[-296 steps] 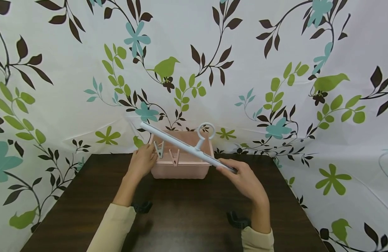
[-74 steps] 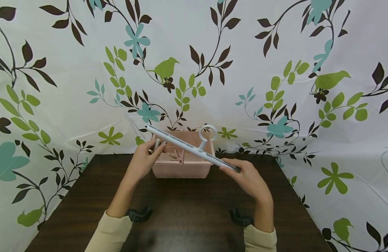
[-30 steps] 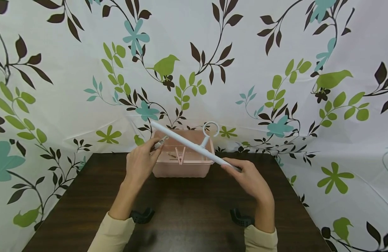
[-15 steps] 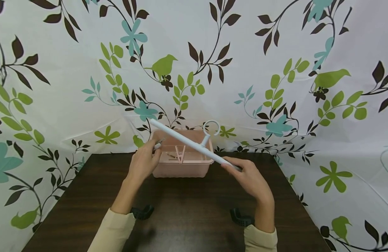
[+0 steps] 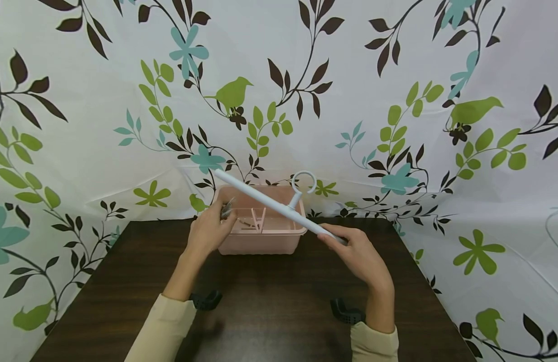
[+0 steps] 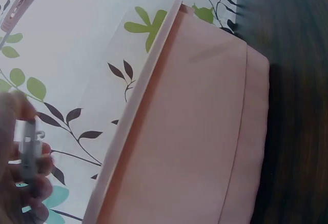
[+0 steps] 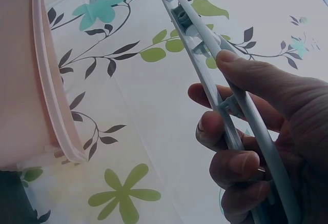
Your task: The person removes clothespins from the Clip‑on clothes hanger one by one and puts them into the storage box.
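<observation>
The left hand [image 5: 209,229] pinches a grey clothespin [image 6: 31,152] near the raised end of the pale-blue hanger [image 5: 269,202], whose bar slants across the pink basket [image 5: 258,245], down to the gripping right hand [image 5: 355,251].

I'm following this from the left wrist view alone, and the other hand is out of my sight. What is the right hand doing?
Observer: In the head view, the right hand grips one end of a light blue hanger.

Operator: Thanks. Which way does the hanger's hook stand?

Observer: The hook stands up from the bar, leaning to the right in the head view.

Operator: I only get the outside of the pink bin. Does anything show inside?

Observer: Yes, some small slim things show inside, too small to name for certain.
</observation>
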The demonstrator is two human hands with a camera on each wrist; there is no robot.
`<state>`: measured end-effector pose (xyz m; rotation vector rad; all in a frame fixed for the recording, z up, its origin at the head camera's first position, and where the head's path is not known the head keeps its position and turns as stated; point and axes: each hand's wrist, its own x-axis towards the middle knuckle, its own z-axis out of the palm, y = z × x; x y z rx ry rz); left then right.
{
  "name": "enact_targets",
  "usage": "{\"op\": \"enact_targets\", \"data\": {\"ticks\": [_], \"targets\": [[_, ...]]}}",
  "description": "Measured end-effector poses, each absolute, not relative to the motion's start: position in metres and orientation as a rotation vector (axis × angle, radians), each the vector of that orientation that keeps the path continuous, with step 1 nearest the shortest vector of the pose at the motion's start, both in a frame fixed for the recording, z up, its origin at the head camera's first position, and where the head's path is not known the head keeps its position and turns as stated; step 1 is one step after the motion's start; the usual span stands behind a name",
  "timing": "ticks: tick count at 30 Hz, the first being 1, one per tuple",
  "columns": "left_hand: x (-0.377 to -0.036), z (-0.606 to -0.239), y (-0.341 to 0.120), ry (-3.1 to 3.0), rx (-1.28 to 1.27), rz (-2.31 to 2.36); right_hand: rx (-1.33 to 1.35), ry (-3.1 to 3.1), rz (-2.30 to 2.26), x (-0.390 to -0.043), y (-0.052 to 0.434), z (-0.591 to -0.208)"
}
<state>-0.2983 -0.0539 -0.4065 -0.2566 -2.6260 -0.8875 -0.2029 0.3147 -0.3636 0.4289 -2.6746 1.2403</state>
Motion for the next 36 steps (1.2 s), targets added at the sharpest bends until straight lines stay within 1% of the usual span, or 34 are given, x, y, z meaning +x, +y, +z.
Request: {"op": "enact_targets", "data": {"ticks": [8,14,36], "targets": [[-0.311,-0.417,-0.054,-2.737,-0.382,-0.709,0.426,-2.677,1.225,-0.203,0.316,-0.364],[-0.321,-0.426,-0.056,-2.809,-0.416,-0.619,0.417,-2.678,1.231,-0.204,0.316,-0.365],[-0.335,-0.432,-0.051,-2.73,-0.429,-0.643,0.395,-2.697,1.243,-0.206,0.312,-0.365]]}}
